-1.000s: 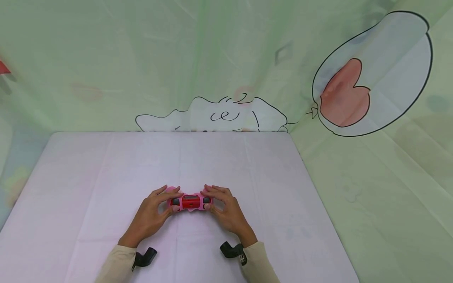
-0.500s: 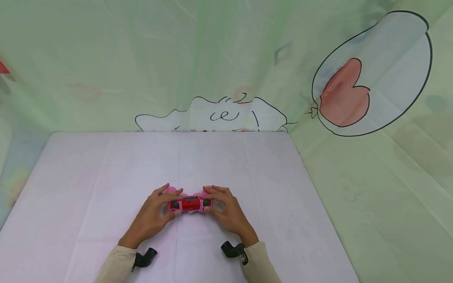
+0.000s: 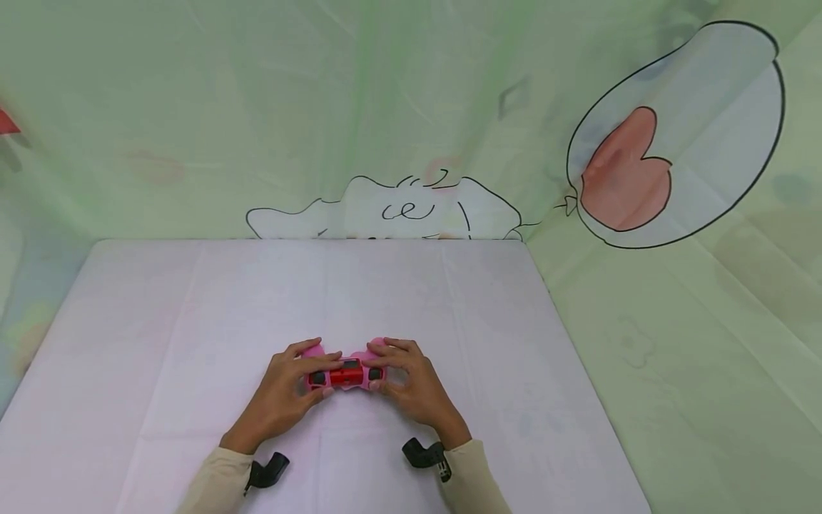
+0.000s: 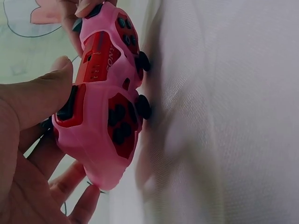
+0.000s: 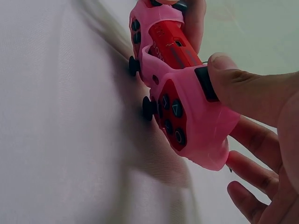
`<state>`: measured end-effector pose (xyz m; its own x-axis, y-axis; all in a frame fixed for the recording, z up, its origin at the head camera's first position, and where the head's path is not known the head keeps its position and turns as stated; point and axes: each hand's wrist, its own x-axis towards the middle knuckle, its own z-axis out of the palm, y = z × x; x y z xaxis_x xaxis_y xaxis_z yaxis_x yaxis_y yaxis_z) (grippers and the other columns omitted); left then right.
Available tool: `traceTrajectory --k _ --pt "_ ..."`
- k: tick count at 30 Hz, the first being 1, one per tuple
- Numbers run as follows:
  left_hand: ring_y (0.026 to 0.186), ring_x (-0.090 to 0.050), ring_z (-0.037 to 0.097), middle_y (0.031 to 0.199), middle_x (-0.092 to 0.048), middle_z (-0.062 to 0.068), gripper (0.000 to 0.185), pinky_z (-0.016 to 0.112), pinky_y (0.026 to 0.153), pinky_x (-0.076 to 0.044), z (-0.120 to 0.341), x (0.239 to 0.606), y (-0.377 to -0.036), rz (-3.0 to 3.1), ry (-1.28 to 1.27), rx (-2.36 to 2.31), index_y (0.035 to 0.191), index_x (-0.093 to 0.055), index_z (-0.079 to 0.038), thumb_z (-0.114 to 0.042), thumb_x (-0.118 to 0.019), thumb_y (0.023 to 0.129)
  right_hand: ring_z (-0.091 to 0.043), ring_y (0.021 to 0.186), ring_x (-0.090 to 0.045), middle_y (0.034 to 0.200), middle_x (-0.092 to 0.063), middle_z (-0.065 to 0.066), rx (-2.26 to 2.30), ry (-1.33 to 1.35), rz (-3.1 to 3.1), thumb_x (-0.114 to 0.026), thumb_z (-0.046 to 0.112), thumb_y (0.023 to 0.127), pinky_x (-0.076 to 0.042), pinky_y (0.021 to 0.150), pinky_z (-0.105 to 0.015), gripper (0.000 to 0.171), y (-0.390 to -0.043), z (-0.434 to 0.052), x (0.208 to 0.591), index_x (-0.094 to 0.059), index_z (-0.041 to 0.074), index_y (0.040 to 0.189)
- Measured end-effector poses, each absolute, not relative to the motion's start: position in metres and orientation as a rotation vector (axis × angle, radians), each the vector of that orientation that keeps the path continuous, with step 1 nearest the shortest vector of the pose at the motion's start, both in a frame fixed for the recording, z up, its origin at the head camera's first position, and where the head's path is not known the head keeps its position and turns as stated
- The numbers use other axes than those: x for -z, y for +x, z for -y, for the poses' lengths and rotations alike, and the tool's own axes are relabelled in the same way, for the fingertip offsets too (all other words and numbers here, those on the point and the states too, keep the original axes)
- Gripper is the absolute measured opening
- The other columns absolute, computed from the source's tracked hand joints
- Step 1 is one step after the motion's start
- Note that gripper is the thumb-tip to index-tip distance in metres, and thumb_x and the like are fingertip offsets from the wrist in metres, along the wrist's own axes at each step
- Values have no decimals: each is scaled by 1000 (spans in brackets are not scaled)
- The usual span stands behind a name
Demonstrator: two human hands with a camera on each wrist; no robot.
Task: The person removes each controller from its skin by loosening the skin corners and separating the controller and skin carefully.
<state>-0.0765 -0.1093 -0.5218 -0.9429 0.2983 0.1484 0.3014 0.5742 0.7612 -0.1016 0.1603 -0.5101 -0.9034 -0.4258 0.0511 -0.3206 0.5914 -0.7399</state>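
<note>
I see left hand [image 3: 280,391], right hand [image 3: 420,389] half-curled, pinching controller [image 3: 347,377] at 9 and 3 o'clock, likely for balance.

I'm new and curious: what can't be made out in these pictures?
- Pink-and-red controller: button face hidden by its own body in the head view.
- Red shape: cut off by the head view's left edge.
- Left hand: mostly cut off by the right wrist view's top edge.
</note>
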Motion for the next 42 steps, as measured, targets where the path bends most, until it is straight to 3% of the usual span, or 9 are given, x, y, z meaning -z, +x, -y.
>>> traceTrajectory --k 9,14,23,30,34,42 --pt "150 -46 37 134 -76 -5 55 60 108 -36 106 523 -79 2741 -563 1283 133 -76 -23 -15 -93 81 -25 144 -51 142 -71 5 1169 -865 -2590 -82 20 94 -45 118 -56 38 -111 -153 498 -76 20 132" --pt "149 -47 38 132 -77 -4 54 59 107 -39 105 521 -79 2765 -533 1257 132 -77 -24 -16 -93 82 -19 139 -54 137 -72 5 1038 -958 -2545 -80 19 96 -47 116 -50 38 -121 -149 491 -75 22 134" --pt "147 -49 39 128 -78 -3 53 56 105 -39 106 521 -81 2766 -518 1250 131 -78 -25 -15 -93 81 -8 116 -55 128 -75 12 919 -1039 -2521 -82 18 95 -52 96 -32 39 -137 -148 486 -76 26 132" --pt "147 -49 37 127 -78 -2 54 57 105 -41 105 523 -85 2770 -507 1254 130 -78 -27 -16 -95 79 -6 108 -52 124 -77 14 888 -1035 -2532 -84 21 93 -53 89 -34 36 -143 -149 485 -78 26 129" --pt "147 -49 37 126 -78 -1 55 56 104 -41 105 523 -86 2778 -486 1267 129 -78 -29 -17 -96 78 -5 103 -50 122 -77 16 849 -1015 -2539 -86 25 92 -51 85 -29 33 -148 -150 484 -80 26 124" --pt "148 -48 37 135 -74 4 54 58 105 -45 104 524 -86 2802 -440 1289 129 -77 -31 -17 -95 80 -7 105 -53 113 -76 10 690 -1099 -2576 -88 34 89 -52 96 -32 28 -158 -150 481 -82 23 114"
